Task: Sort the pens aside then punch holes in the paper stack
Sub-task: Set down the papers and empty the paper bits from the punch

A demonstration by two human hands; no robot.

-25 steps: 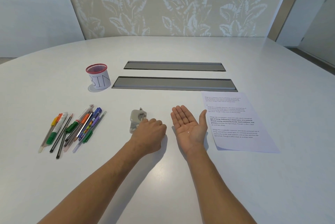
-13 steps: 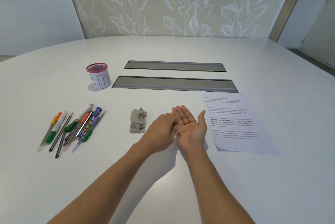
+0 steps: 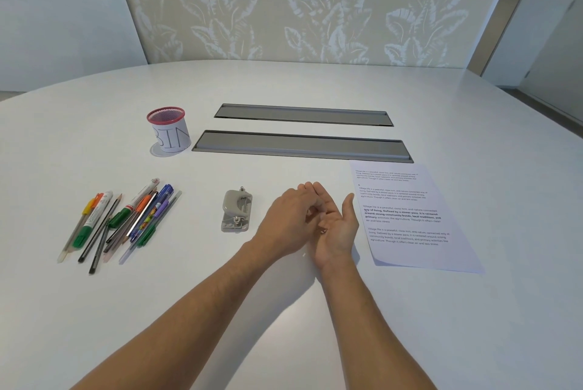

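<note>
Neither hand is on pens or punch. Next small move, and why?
Probably send the left hand left to the pens: they lie loose beside the BIN cup, unsorted, while it hovers over the open right hand holding nothing visible. The hole punch waits.

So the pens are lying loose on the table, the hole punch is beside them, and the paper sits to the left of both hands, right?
Not quite. The head view shows the paper to the right of both hands, next to the upturned right hand. The rest holds: the pens lie loose on the table, and the hole punch is beside them, near the left hand.
</note>
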